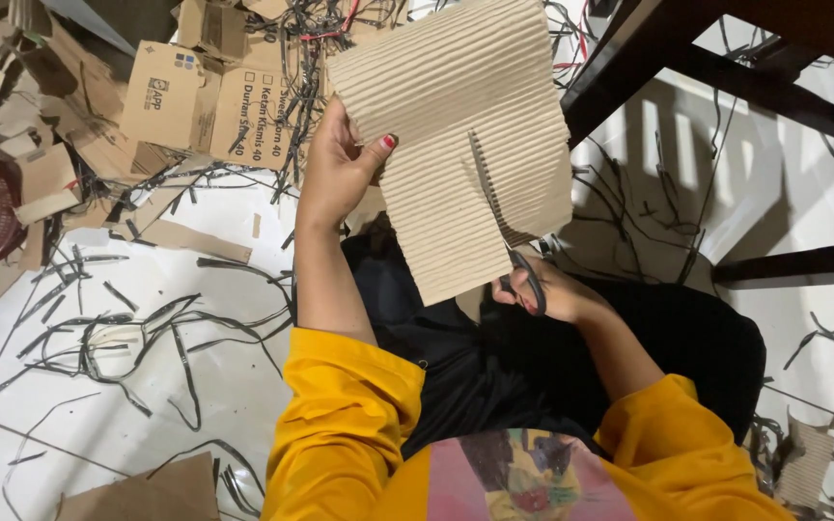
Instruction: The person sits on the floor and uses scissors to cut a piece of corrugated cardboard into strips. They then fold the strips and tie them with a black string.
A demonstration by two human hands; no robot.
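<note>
While the left hand (335, 169) is pinched shut on the left edge of a corrugated cardboard sheet (436, 106) at upper centre, black-handled scissors (523, 275) are gripped in the closed right hand (552, 289) below it, blades inside a slit. Flattened boxes (205, 96) are strewn upper left.

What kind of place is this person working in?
Probably a home or small workshop floor used for cutting up cardboard: white floor tiles strewn with dark strips, flattened boxes heaped nearby, and dark wooden furniture legs.
</note>
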